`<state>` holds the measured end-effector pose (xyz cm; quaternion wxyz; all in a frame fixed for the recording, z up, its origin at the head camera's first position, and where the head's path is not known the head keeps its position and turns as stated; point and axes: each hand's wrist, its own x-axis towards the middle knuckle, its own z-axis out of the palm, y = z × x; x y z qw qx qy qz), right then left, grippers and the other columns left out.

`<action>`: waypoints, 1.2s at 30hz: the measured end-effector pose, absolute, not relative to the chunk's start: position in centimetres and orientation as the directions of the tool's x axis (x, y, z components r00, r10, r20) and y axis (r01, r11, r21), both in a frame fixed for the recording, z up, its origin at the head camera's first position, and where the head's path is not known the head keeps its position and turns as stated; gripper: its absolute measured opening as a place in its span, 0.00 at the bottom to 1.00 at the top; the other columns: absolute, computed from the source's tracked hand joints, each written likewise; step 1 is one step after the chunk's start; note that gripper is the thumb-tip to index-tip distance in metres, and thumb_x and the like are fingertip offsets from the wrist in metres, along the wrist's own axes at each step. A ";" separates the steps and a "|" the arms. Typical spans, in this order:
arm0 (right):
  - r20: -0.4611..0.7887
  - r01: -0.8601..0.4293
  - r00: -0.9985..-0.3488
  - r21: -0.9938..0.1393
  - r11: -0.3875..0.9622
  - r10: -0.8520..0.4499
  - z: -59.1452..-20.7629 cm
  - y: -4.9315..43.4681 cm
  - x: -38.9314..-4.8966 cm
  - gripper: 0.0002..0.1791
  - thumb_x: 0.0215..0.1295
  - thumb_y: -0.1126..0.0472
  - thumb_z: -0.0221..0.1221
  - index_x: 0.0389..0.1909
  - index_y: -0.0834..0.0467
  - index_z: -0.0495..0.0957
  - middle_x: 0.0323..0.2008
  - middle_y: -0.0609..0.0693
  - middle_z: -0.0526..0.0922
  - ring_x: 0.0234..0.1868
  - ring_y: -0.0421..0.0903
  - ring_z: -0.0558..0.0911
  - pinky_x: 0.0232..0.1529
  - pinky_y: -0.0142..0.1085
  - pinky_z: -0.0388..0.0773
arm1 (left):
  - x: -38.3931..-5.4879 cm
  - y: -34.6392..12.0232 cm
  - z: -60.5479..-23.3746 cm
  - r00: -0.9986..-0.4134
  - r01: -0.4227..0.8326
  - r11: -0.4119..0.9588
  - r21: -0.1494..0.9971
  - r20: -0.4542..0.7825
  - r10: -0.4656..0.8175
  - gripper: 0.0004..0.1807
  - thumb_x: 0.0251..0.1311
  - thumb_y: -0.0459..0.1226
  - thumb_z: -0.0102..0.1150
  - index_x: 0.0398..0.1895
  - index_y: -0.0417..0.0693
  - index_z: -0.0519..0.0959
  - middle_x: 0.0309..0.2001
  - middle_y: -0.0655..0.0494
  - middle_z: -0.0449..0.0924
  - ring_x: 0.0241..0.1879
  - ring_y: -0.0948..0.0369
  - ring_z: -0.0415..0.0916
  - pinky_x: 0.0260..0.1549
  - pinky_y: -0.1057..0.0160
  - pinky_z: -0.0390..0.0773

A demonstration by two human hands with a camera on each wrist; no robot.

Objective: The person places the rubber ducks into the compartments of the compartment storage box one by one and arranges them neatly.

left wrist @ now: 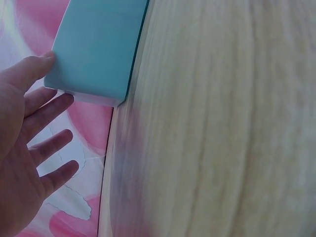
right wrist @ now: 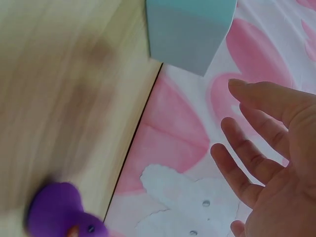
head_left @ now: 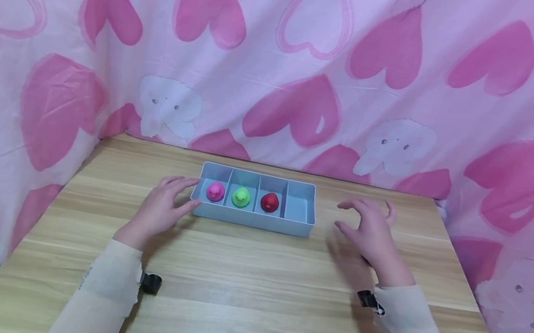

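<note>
A grey-blue divided box [head_left: 252, 220] stands at the back of the table. From the left, its compartments hold a pink rubber duck [head_left: 215, 191], a green one and a red one; the rightmost compartment holds nothing. My left hand [head_left: 160, 209] touches the box's left end, thumb at the front corner and fingers spread. Off the box's right end, my right hand [head_left: 369, 234] hovers with its fingers parted and nothing between them. A purple rubber duck [right wrist: 61, 212] sits on the table below the right hand, mostly hidden in the head view.
The wooden table [head_left: 244, 304] stretches forward to a pink curtain [head_left: 239, 79] printed with hearts, which also hangs along both sides. A small black camera [head_left: 151, 283] is strapped at the left wrist, and another black piece [head_left: 368, 299] at the right.
</note>
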<state>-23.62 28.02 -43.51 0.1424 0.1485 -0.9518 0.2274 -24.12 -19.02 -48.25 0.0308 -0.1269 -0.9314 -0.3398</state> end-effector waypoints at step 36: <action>0.265 -0.167 -0.962 -0.368 0.915 -0.070 -46.6 35.2 -17.9 0.24 0.51 0.60 0.78 0.50 0.55 0.84 0.50 0.62 0.86 0.54 0.69 0.79 0.69 0.75 0.34 | -24.1 -19.1 -48.5 -0.967 0.251 0.733 0.632 0.140 0.210 0.34 0.71 0.54 0.61 0.76 0.54 0.69 0.75 0.44 0.68 0.77 0.42 0.57 0.72 0.30 0.60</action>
